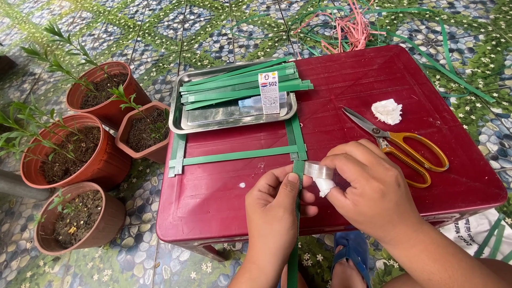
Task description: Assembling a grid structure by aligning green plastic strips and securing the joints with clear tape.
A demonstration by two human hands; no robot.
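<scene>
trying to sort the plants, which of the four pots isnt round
The small terracotta pot nearest the metal tray: its rim has straight sides and corners, while the other three pots have round rims.

- Left hand (278, 205): enters from the bottom edge, forearm rising toward the middle of the view. Back of hand faces the camera. Thumb lies extended upward and flat; fingers curl underneath in a pinch.
- Right hand (368, 186): enters from the lower right, forearm angled up and to the left. Back of hand faces the camera, knuckles raised. Fingers curl inward and down, closed toward the thumb at the hand's left side.
- Relative position: hands sit just beside each other, fingertips nearly meeting.
</scene>
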